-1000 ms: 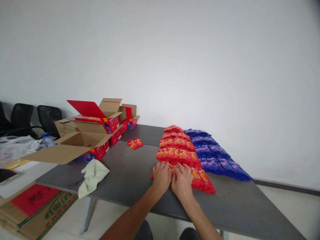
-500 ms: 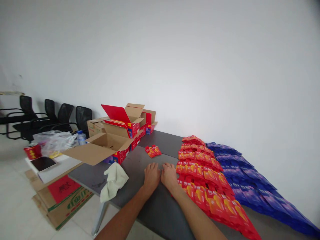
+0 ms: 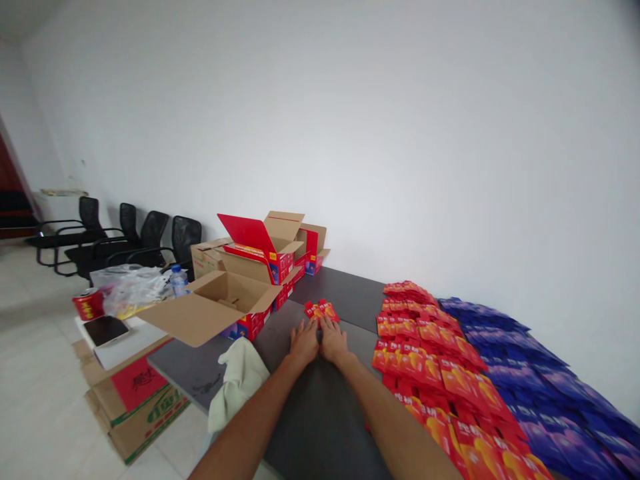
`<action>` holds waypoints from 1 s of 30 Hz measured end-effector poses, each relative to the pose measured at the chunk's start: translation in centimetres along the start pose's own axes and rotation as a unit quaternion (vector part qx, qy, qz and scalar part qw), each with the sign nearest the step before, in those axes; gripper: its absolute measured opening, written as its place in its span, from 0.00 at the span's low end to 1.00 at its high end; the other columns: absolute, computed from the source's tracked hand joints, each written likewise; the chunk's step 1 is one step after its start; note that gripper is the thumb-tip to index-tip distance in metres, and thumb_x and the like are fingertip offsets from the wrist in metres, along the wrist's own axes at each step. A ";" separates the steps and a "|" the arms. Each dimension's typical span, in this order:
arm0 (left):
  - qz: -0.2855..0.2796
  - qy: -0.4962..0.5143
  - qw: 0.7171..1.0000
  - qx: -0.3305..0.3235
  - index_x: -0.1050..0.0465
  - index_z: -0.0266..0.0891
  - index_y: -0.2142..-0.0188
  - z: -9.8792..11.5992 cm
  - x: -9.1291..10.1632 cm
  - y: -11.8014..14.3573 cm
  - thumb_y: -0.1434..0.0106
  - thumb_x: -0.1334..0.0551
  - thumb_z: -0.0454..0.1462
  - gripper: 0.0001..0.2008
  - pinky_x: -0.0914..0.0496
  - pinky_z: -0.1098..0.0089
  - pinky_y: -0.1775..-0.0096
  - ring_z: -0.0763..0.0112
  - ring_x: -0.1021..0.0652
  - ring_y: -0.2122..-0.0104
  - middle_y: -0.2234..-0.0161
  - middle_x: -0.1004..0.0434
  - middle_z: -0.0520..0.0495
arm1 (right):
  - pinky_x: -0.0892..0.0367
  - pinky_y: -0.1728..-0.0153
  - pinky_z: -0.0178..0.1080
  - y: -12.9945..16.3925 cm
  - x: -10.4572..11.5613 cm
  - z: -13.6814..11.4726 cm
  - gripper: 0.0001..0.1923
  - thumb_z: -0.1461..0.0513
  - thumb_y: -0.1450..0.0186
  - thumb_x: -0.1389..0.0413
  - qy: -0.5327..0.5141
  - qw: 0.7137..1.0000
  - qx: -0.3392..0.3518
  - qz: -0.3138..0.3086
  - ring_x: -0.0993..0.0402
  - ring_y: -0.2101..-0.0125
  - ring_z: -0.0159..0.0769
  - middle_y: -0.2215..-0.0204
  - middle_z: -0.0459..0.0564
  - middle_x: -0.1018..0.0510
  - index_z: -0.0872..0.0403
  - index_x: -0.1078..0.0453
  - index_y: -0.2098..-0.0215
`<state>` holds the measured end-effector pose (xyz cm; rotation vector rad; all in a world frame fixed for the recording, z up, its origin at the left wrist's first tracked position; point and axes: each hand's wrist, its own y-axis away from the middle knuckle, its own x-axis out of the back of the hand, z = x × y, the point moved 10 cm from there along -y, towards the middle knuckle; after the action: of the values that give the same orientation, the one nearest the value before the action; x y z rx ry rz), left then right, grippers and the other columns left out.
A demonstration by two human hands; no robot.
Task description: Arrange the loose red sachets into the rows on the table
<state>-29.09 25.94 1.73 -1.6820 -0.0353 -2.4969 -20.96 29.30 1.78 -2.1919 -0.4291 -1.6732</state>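
A small loose pile of red packets (image 3: 321, 310) lies on the dark table (image 3: 320, 427), straight ahead of both hands and touching their fingertips. The pile is wider than it is deep, its long side running across in front of the hands, so each hand meets one half of it. The left hand (image 3: 304, 340) and the right hand (image 3: 333, 341) lie flat and side by side, palms down, fingers stretched forward and close together; neither has closed on anything, and how much of the packets sits under the fingertips cannot be told. Both are about equally near, the right perhaps a touch further onto the pile.

To the right of the right hand, rows of red packets (image 3: 425, 360) overlap, with rows of blue packets (image 3: 525, 373) beyond them. To the left of the left hand lies a pale cloth (image 3: 237, 380), and further ahead on that side an open cardboard box (image 3: 215, 307) with red cartons (image 3: 270, 257) behind it.
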 end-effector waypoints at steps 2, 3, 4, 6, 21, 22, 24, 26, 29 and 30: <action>-0.030 0.004 0.999 0.009 0.54 0.46 0.34 -0.5 -0.8 -0.4 0.40 0.50 0.39 0.34 0.55 0.45 0.40 0.53 0.53 0.35 0.33 0.53 0.48 | 0.47 0.47 0.53 -0.6 -0.9 0.2 0.39 0.64 0.40 0.50 0.008 0.999 -0.006 -0.034 0.57 0.37 0.47 0.33 0.49 0.56 0.47 0.56 0.33; -0.041 0.004 0.999 0.010 0.54 0.47 0.34 -0.7 -1.2 -0.5 0.40 0.50 0.39 0.34 0.56 0.44 0.40 0.52 0.54 0.35 0.33 0.54 0.48 | 0.48 0.46 0.53 -0.8 -1.3 0.3 0.38 0.63 0.40 0.51 0.013 0.999 -0.008 -0.048 0.59 0.37 0.47 0.33 0.48 0.56 0.47 0.56 0.33; -0.048 0.003 0.999 0.009 0.54 0.47 0.34 -0.8 -1.6 -0.6 0.40 0.50 0.40 0.34 0.57 0.44 0.40 0.52 0.54 0.35 0.33 0.54 0.49 | 0.49 0.46 0.53 -0.8 -1.6 0.4 0.37 0.63 0.39 0.51 0.018 0.998 -0.008 -0.056 0.59 0.36 0.47 0.33 0.48 0.56 0.47 0.56 0.33; -0.048 0.002 0.999 0.000 0.53 0.47 0.34 -0.8 -2.0 -0.6 0.39 0.50 0.40 0.33 0.59 0.43 0.40 0.51 0.54 0.35 0.33 0.54 0.48 | 0.49 0.46 0.54 -0.8 -1.9 0.6 0.35 0.62 0.38 0.53 0.022 0.998 -0.005 -0.054 0.60 0.36 0.47 0.33 0.47 0.54 0.47 0.54 0.33; -0.004 -0.014 0.999 -0.031 0.35 0.53 0.43 1.0 -2.6 3.2 0.38 0.50 0.37 0.24 0.53 0.43 0.42 0.53 0.45 0.37 0.39 0.38 0.48 | 0.53 0.44 0.52 5.7 -0.3 0.8 0.31 0.61 0.40 0.51 0.025 1.000 0.013 -0.006 0.59 0.37 0.47 0.39 0.53 0.40 0.50 0.44 0.38; 0.000 -0.012 0.999 -0.031 0.33 0.52 0.45 1.3 -2.4 3.6 0.38 0.50 0.37 0.22 0.52 0.44 0.42 0.54 0.44 0.38 0.41 0.36 0.48 | 0.54 0.44 0.52 6.3 -0.3 0.7 0.31 0.61 0.40 0.51 0.025 1.000 0.014 -0.004 0.58 0.37 0.47 0.39 0.53 0.40 0.51 0.44 0.38; 0.015 -0.010 1.000 -0.025 0.29 0.49 0.50 1.8 -1.9 4.4 0.36 0.52 0.37 0.19 0.49 0.48 0.43 0.56 0.41 0.39 0.44 0.31 0.46 | 0.55 0.44 0.53 7.7 -0.2 0.6 0.30 0.62 0.39 0.51 0.027 0.999 0.018 0.005 0.58 0.37 0.48 0.39 0.55 0.39 0.53 0.43 0.38; 0.034 -0.015 0.999 -0.015 0.27 0.45 0.54 2.3 -1.4 5.2 0.35 0.53 0.38 0.18 0.45 0.51 0.44 0.57 0.36 0.42 0.48 0.28 0.43 | 0.56 0.43 0.53 9.2 -0.1 0.5 0.29 0.62 0.39 0.52 0.029 0.999 0.020 0.017 0.57 0.37 0.49 0.40 0.56 0.38 0.55 0.42 0.38; 0.044 -0.023 0.999 0.003 0.25 0.41 0.58 2.8 -1.1 6.2 0.35 0.52 0.39 0.18 0.41 0.57 0.47 0.58 0.32 0.46 0.51 0.26 0.40 | 0.56 0.43 0.54 11.7 0.2 0.2 0.30 0.61 0.39 0.53 0.029 0.999 0.027 0.037 0.57 0.37 0.51 0.40 0.58 0.38 0.56 0.42 0.38; 0.045 -0.025 0.999 0.010 0.24 0.40 0.58 3.0 -1.1 6.5 0.35 0.52 0.39 0.18 0.40 0.58 0.47 0.58 0.32 0.46 0.51 0.27 0.39 | 0.56 0.43 0.54 12.5 0.3 0.0 0.30 0.61 0.39 0.53 0.027 0.998 0.029 0.042 0.57 0.37 0.51 0.40 0.58 0.38 0.56 0.42 0.38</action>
<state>-25.14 19.83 1.53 -1.6998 0.0102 -2.3813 -15.36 18.14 0.88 -2.0878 -0.3624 -1.6508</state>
